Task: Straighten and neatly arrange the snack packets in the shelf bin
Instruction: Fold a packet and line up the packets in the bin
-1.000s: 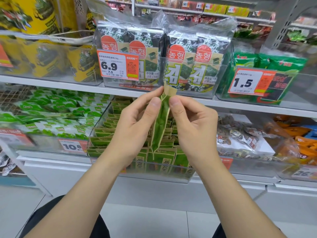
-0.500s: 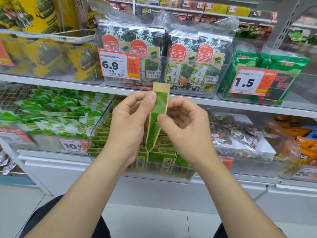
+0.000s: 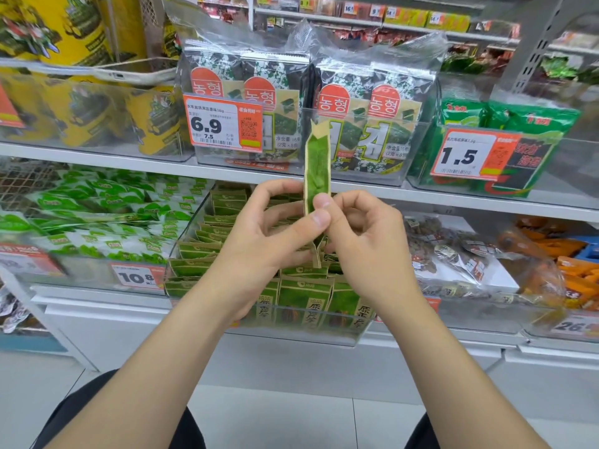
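Observation:
I hold one green and tan snack packet (image 3: 317, 163) upright and edge-on, in front of the shelf. My left hand (image 3: 269, 234) pinches its lower part with thumb and fingers. My right hand (image 3: 363, 238) pinches the same spot from the other side, fingers curled. Below my hands a clear shelf bin (image 3: 337, 332) holds several matching green packets (image 3: 304, 299) standing in rows. The packet's bottom end pokes out beneath my thumbs, just above those rows.
Upper shelf bins hold seaweed multipacks (image 3: 366, 102) with a 6.9 price tag (image 3: 222, 123) and green packs behind a 1.5 tag (image 3: 470, 155). Left of the bin lie white-green packets (image 3: 97, 215); to its right are clear bags (image 3: 453, 254) and orange packs (image 3: 570, 273).
The packet has risen higher in front of the upper shelf. Both hands' grips have slid down from its top and middle to its lower part.

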Available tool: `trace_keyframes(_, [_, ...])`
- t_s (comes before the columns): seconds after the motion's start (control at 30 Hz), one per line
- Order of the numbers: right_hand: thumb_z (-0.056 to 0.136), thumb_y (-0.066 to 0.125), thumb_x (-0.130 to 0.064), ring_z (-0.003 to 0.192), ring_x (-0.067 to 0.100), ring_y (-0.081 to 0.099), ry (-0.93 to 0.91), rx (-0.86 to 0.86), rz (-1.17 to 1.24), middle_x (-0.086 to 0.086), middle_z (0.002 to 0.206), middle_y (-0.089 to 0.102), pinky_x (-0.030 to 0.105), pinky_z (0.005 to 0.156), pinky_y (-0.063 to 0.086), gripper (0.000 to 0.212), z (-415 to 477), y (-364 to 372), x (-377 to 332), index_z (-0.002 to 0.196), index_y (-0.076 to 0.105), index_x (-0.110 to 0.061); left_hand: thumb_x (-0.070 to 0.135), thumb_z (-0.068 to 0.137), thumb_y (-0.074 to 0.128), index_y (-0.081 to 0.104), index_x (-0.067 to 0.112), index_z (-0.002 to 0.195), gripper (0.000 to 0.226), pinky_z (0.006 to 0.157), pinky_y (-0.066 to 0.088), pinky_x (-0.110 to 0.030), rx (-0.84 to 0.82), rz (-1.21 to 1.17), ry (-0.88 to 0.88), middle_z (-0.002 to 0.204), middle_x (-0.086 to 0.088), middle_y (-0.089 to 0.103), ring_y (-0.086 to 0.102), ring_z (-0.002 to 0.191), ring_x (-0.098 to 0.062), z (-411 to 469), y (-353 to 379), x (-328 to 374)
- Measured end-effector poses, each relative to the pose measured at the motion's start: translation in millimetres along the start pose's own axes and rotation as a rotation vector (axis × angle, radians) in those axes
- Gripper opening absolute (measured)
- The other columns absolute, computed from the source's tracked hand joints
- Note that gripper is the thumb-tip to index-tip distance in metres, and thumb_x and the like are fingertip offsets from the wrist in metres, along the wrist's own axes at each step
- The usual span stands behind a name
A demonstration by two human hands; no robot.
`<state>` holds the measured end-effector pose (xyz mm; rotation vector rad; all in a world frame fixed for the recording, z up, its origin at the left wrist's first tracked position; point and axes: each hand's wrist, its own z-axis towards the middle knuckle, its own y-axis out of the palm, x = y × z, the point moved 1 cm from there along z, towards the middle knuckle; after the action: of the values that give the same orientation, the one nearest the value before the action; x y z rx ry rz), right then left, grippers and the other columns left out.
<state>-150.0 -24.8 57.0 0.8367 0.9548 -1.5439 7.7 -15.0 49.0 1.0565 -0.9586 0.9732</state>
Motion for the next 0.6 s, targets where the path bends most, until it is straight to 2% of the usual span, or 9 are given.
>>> trace_keyframes(0.07, [0.101, 0.072, -0.033, 0.063, 0.037, 0.067, 0.005, -0.014, 0.041, 0.015, 0.076, 0.074, 0.054, 0.059, 0.063, 0.027, -2, -4, 0, 0.089, 0.072, -0.010, 0.018, 0.084, 0.083, 0.059, 0.015, 0.134, 0.055, 0.076, 0.064, -0.039, 0.017, -0.010, 0.011, 0.121, -0.011, 0.075, 0.077, 0.103, -0.020, -1, 0, 2])
trace_keyframes(0.1, [0.102, 0.071, -0.032, 0.064, 0.040, 0.067, 0.009, -0.014, 0.065, 0.020, 0.078, 0.073, 0.055, 0.058, 0.063, 0.026, -2, -6, -1, 0.091, 0.074, -0.008, 0.017, 0.083, 0.080, 0.060, 0.015, 0.133, 0.054, 0.072, 0.063, -0.036, 0.017, -0.006, 0.015, 0.117, -0.010, 0.077, 0.077, 0.099, -0.019, -2, 0, 4])
trace_keyframes(0.2, [0.102, 0.070, -0.023, 0.068, 0.032, 0.068, 0.037, -0.024, 0.123, 0.027, 0.083, 0.073, 0.048, 0.057, 0.065, 0.023, -4, -8, -1, 0.093, 0.074, -0.002, 0.016, 0.085, 0.077, 0.065, 0.017, 0.133, 0.049, 0.067, 0.062, -0.031, -0.009, 0.013, 0.007, 0.116, -0.010, 0.079, 0.077, 0.098, -0.018, -2, -4, 5])
trace_keyframes(0.3, [0.103, 0.068, -0.019, 0.070, 0.030, 0.072, 0.079, -0.045, 0.196, 0.026, 0.085, 0.075, 0.045, 0.059, 0.064, 0.022, -5, -9, 1, 0.095, 0.071, 0.002, 0.022, 0.086, 0.077, 0.068, 0.022, 0.135, 0.051, 0.071, 0.063, -0.035, -0.048, 0.051, -0.004, 0.121, -0.008, 0.078, 0.077, 0.105, -0.023, -1, -8, 5])
trace_keyframes(0.4, [0.102, 0.069, -0.021, 0.077, 0.032, 0.075, 0.104, -0.071, 0.201, 0.022, 0.089, 0.078, 0.054, 0.070, 0.066, 0.022, -5, -12, 3, 0.097, 0.070, 0.001, 0.028, 0.085, 0.077, 0.066, 0.024, 0.140, 0.055, 0.076, 0.063, -0.039, -0.066, 0.085, 0.001, 0.126, -0.007, 0.076, 0.076, 0.110, -0.026, 0, -11, 5])
trace_keyframes(0.53, [0.093, 0.077, -0.005, 0.091, 0.022, 0.079, 0.162, -0.240, 0.222, 0.012, 0.104, 0.081, 0.034, 0.080, 0.063, 0.020, -5, -21, 1, 0.107, 0.066, 0.006, 0.028, 0.089, 0.073, 0.063, 0.025, 0.144, 0.056, 0.085, 0.061, -0.047, -0.071, 0.104, -0.004, 0.132, -0.004, 0.074, 0.074, 0.114, -0.028, -2, -14, 2])
trace_keyframes(0.6, [0.087, 0.080, 0.001, 0.099, 0.026, 0.079, 0.182, -0.335, 0.238, 0.012, 0.111, 0.080, 0.034, 0.086, 0.062, 0.029, -4, -26, 2, 0.112, 0.065, 0.005, 0.027, 0.092, 0.071, 0.061, 0.026, 0.146, 0.056, 0.089, 0.061, -0.051, -0.079, 0.115, -0.006, 0.135, -0.003, 0.073, 0.072, 0.119, -0.028, -2, -16, 2])
